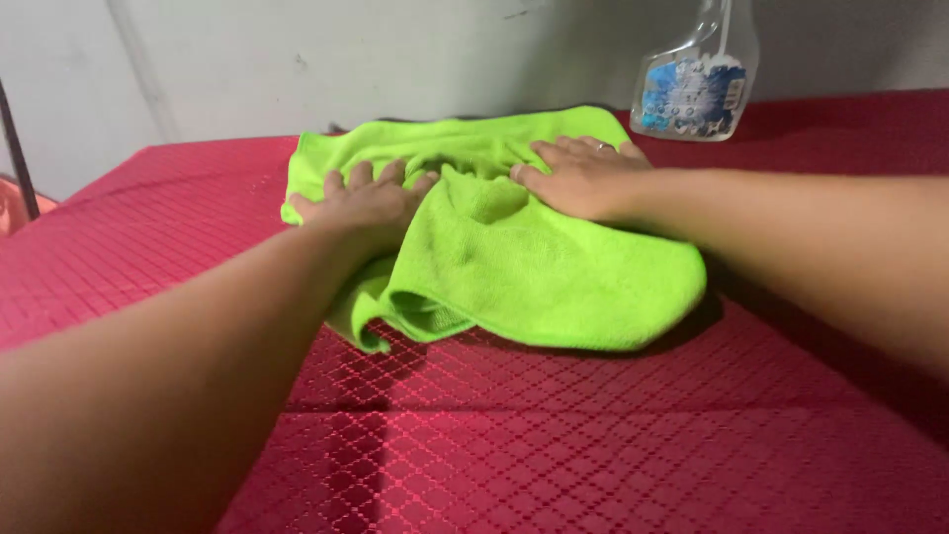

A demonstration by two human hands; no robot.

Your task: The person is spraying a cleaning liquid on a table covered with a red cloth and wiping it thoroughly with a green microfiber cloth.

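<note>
Nearest to us is the red quilted surface, diamond-stitched, with a seam line running across it just below the cloth. Our two forearms come in from the lower left and from the right edge, both bare. The green cloth lies on the red surface around the middle of the view, bunched and loosely folded: its near edge is rolled over on itself at the lower left, and a rounded fold sits at the lower right. Our left hand rests palm down on the cloth's left part, fingers spread apart and flat, not clamped on anything; the fingertips point away from us toward the wall. Our right hand lies palm down on the cloth's upper right part, fingers straight and close together, pressed flat on the fabric, gripping nothing; there's a ring on one finger. The two hands sit near each other with a raised hump of cloth between them. Farther back, the cloth's far edge reaches close to the wall, which is pale and scuffed. A clear spray bottle with a blue label stands on the red surface against the wall, behind and to the right of our right hand, apart from the cloth. At the far left edge, a dark thin rod leans up past something orange.
</note>
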